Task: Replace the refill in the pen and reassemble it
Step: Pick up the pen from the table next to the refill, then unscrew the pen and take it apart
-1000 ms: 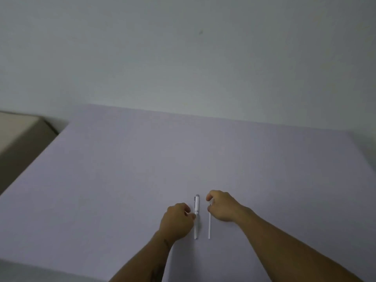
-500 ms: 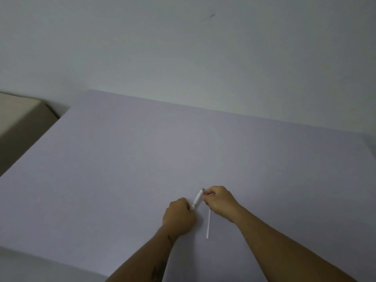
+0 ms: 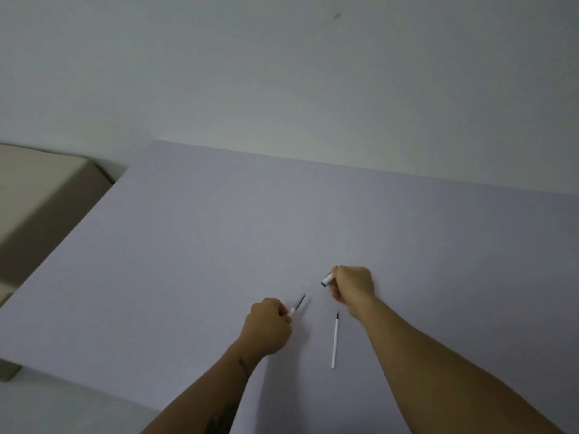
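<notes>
My left hand (image 3: 268, 326) is closed around the white pen body (image 3: 292, 312), and a thin dark tip sticks out of it, pointing up and to the right. A little to the right and farther from me, my right hand (image 3: 353, 286) is closed on the white pen cap (image 3: 327, 280), whose open dark end points left. The two pen parts are apart, with a gap between them. A spare white refill (image 3: 335, 339) with a dark tip lies flat on the table between my forearms, untouched.
The pale lilac table (image 3: 194, 252) runs back to a plain grey-white wall. A beige piece of furniture (image 3: 34, 189) stands beyond the table's left edge. The table's near-left edge drops off at the lower left.
The pen lay on the table beside the refill, then both hands lifted it. The cap has now come off, and my right hand has moved it away to the right.
</notes>
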